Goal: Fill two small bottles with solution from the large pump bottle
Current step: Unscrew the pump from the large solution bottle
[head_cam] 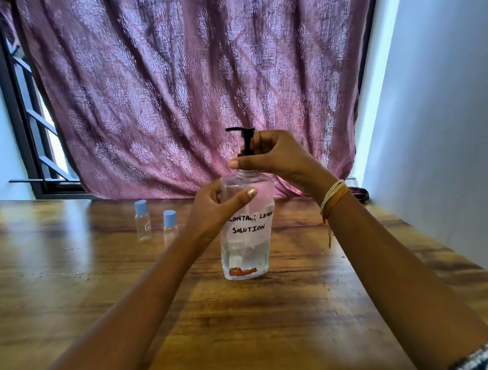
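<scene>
Pump bottle (246, 230): large, clear, standing upright on the wooden tabletop (300, 309) about midway between its left and right edges, nearer you than the small bottles. A white label on its front reads "CONTACT LENS SOLUTION" in hand lettering, part of it behind your thumb. Clear liquid fills only the lower part. A black pump head (241, 137) is on top, its spout pointing left.

Your left hand (214, 206): wrapped around the bottle's upper body from the left, thumb laid across the front face, remaining fingers curled behind the bottle and mostly out of sight.

Your right hand (275, 157): at the neck from the right, fingers bunched together and pinching the black collar at the base of the pump stem, thumb tip showing at the left of the neck. Pale and orange threads (332, 200) circle that wrist.

Small bottles, two, clear with light blue caps, both closed and upright, toward the far edge, left of the pump bottle and well apart from it. Taller small bottle (142, 220) stands farther left and bears a small label; shorter small bottle (170, 227) stands just beside it on the right. Whether they hold liquid cannot be told.

Behind the far edge: a patterned mauve curtain (175, 89).
</scene>
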Demonstrator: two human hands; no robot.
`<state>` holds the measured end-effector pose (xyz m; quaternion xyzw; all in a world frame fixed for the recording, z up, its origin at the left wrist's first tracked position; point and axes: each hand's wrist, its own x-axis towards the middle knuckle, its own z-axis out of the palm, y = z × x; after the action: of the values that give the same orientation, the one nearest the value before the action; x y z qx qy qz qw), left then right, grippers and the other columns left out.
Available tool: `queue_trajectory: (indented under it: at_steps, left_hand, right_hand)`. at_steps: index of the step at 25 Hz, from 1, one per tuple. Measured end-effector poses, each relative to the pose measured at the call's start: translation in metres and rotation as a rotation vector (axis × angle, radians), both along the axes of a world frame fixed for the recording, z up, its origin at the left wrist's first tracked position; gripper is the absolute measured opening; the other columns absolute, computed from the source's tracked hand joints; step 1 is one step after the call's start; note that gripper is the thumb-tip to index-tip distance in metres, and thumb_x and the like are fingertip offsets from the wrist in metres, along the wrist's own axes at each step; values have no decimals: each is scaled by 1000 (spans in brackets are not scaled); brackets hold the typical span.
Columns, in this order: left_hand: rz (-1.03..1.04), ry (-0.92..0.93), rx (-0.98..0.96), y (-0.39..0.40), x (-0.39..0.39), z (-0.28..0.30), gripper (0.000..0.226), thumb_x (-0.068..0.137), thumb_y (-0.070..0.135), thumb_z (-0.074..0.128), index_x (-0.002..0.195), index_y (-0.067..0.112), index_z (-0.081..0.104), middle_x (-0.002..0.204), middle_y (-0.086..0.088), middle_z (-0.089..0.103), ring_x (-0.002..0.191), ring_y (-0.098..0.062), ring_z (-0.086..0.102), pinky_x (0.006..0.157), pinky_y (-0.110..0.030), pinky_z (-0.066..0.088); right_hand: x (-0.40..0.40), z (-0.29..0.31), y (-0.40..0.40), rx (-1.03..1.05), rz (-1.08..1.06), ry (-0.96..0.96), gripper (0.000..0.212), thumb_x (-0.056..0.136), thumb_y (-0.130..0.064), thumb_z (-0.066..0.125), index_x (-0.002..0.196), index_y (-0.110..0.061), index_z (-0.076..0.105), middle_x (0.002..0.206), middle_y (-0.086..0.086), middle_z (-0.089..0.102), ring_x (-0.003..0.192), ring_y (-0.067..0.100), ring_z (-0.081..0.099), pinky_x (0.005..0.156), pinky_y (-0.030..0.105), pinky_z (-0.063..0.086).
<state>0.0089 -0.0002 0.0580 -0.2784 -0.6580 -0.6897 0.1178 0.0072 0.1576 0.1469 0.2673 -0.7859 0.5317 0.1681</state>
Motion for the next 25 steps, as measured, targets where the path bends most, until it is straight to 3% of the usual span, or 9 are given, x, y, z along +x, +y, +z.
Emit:
queue_trajectory:
  at_steps: [2, 5, 7, 10, 14, 16, 19, 22, 25]
  left_hand:
    - [24, 13, -18, -2, -1, 0, 38, 64, 48, 78, 93, 26, 70, 89, 3, 78, 81, -12, 74, 66, -23, 57]
    - [47, 16, -32, -4, -4, 0, 47, 59, 49, 82, 96, 21, 73, 92, 0, 78, 85, -15, 75, 72, -26, 59]
    - [50, 20, -14, -3, -3, 0, 45, 57, 50, 80, 92, 24, 74, 89, 1, 78, 83, -14, 75, 68, -23, 58]
    - [1, -4, 10, -5, -1, 0, 34, 56, 47, 80, 84, 28, 76, 87, 0, 78, 82, -16, 74, 68, -23, 57]
    - [-3, 9, 0, -6, 1, 1, 27, 57, 47, 78, 79, 31, 75, 83, 0, 78, 78, -15, 74, 65, -23, 56]
    - [-4, 25, -5, -5, 3, 2, 27, 60, 48, 77, 81, 31, 75, 85, 0, 78, 79, -15, 74, 65, -22, 56]
    - [-3, 29, -10, -5, 6, 2, 20, 62, 48, 76, 79, 37, 74, 83, 4, 77, 78, -12, 74, 64, -20, 55]
    - [-20, 48, -19, -5, 7, 3, 12, 68, 39, 78, 80, 39, 74, 79, 7, 77, 76, -8, 73, 63, -18, 55]
    - [-1, 47, -26, -3, 8, 3, 7, 70, 37, 75, 77, 37, 74, 74, 6, 75, 71, -7, 70, 62, -19, 56]
  right_hand:
    - [3, -3, 3, -28, -26, 25, 24, 61, -13, 89, 66, -17, 66, 69, 2, 73, 70, 14, 69, 71, 31, 60]
    - [8, -6, 0, -87, -116, 89, 29, 61, -13, 90, 78, -2, 68, 92, 29, 70, 86, 39, 70, 84, 51, 58]
    - [5, -10, 0, -116, -103, 101, 32, 64, -7, 87, 85, 8, 66, 95, 33, 69, 90, 48, 67, 85, 54, 57]
    - [6, -15, 0, -210, 89, 24, 20, 74, 9, 73, 93, 7, 65, 94, 20, 70, 93, 37, 67, 87, 43, 57]
    - [8, -18, 4, -156, 254, -14, 29, 85, 7, 60, 114, 9, 60, 108, 19, 68, 103, 30, 65, 95, 41, 55]
    - [9, -20, 1, -125, 190, 18, 33, 82, 0, 68, 115, 1, 63, 107, 9, 69, 98, 17, 68, 87, 32, 56]
    - [8, -24, -5, -167, 67, 59, 42, 72, -3, 81, 110, -12, 66, 86, -2, 72, 80, 5, 71, 72, 19, 55]
    - [6, -25, -3, -267, 83, 9, 46, 71, 2, 79, 113, -10, 62, 81, 1, 75, 79, 12, 72, 72, 25, 58]
    - [7, -27, 3, -310, 267, -85, 51, 80, 7, 65, 129, -1, 52, 107, 17, 70, 100, 26, 68, 93, 41, 56]
